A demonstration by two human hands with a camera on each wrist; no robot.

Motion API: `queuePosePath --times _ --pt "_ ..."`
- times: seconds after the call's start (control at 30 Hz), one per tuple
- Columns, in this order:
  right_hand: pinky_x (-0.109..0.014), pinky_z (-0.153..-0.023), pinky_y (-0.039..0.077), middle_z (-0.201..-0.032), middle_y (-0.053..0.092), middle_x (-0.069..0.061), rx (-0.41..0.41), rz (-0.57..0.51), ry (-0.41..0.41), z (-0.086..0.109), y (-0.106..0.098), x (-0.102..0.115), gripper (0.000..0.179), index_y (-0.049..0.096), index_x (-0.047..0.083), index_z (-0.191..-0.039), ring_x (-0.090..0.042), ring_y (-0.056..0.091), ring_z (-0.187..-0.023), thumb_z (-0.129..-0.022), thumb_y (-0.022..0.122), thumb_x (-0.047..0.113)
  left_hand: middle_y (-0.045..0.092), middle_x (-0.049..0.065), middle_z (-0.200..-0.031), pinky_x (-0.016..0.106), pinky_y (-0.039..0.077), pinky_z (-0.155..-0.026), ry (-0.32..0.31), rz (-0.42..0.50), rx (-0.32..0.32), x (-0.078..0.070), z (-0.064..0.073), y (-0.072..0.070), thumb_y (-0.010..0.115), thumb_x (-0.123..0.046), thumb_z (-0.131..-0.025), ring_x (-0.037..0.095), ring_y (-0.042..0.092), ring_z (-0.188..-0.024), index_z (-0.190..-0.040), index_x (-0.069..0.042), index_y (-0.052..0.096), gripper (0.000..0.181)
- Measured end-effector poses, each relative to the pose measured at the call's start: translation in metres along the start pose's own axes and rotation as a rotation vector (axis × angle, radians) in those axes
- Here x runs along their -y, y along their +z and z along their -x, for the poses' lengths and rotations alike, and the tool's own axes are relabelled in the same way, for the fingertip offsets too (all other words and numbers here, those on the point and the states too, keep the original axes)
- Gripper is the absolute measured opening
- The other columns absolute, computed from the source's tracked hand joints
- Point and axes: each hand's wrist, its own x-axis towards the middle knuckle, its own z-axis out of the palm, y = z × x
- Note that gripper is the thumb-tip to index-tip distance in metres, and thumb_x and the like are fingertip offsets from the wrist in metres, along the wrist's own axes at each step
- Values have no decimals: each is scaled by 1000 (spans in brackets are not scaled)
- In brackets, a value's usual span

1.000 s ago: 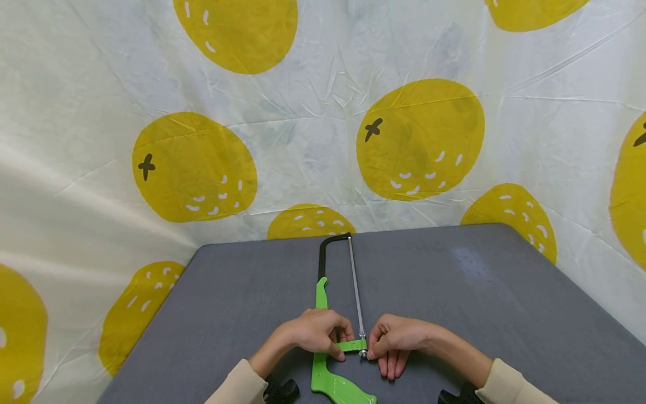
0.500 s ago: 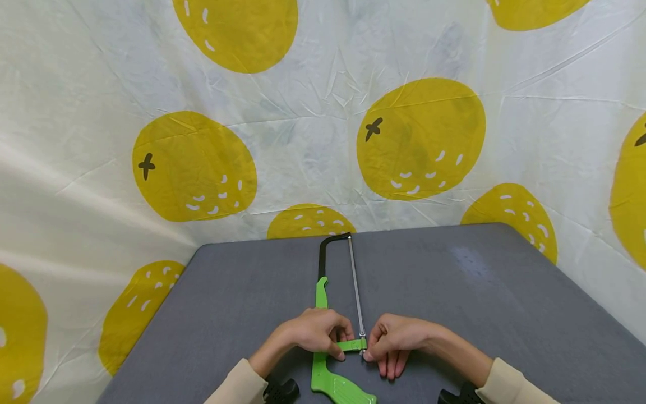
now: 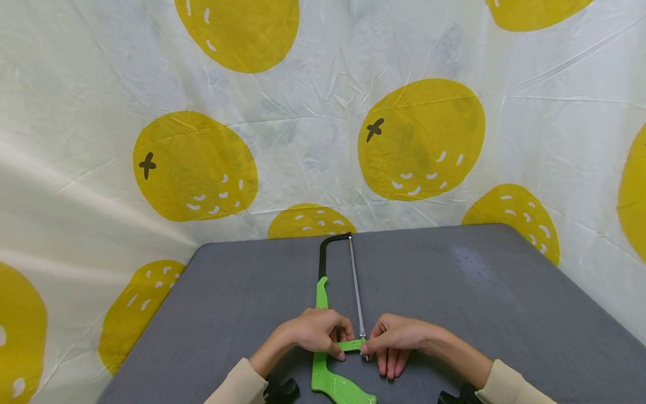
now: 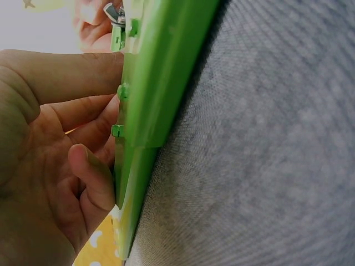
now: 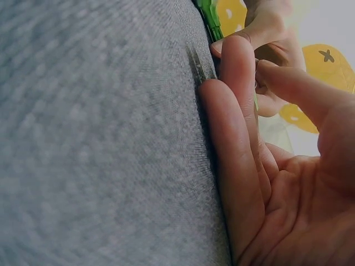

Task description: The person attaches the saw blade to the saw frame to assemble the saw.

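Note:
A hacksaw with a green frame and handle (image 3: 321, 367) and a black front bow (image 3: 322, 259) lies flat on the grey table. Its silver blade (image 3: 355, 280) runs along the right side. My left hand (image 3: 318, 332) holds the green crosspiece (image 3: 350, 345) between thumb and fingers. At the near end of the blade, my right hand (image 3: 398, 332) pinches a small metal wing nut (image 4: 113, 13), which shows partly in the left wrist view. In the right wrist view the thumb and fingers (image 5: 233, 133) hide the nut.
The grey table (image 3: 242, 280) stretches around the saw on both sides. A white curtain (image 3: 313, 157) with yellow fruit prints hangs behind and beside it. The bow's tip reaches close to the table's back edge.
The thumb and fingertips of my right hand have shifted slightly at the wing nut, which sits at a different angle. My left hand and the hacksaw stay in place.

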Motion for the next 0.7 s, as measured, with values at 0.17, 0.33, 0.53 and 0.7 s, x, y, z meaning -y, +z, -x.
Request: queuePosePath --times 0.17,0.33,0.53,0.7 --pt "-20 -48 54 -65 73 2 -2 1 -4 1 0 0 33 77 0 -93 -2 67 -51 -100 67 30 69 -19 -83 19 49 -66 -6 1 -1 -1 0 -1 86 -24 -85 -6 62 -72 -103 -28 74 22" --pt "-20 -45 53 -62 72 2 -39 13 12 0 3 1 33 76 0 -90 -3 66 -49 -98 69 32 69 -19 -83 18 49 -67 -4 -5 -3 -2 0 -1 86 -25 -84 -6 62 -72 -103 -29 74 22" --pt "-21 -43 51 -56 68 2 -106 42 19 1 9 1 33 76 0 -86 -6 66 -46 -95 73 32 69 -20 -83 18 49 -67 1 -8 -3 -2 1 -1 86 -24 -84 -7 61 -72 -103 -29 74 22" --pt "-20 -42 51 -55 68 1 -117 61 19 0 10 1 32 76 1 -84 -5 65 -46 -93 73 32 69 -20 -82 18 49 -66 0 -16 -7 -2 0 0 86 -23 -84 -7 61 -71 -102 -28 74 22"
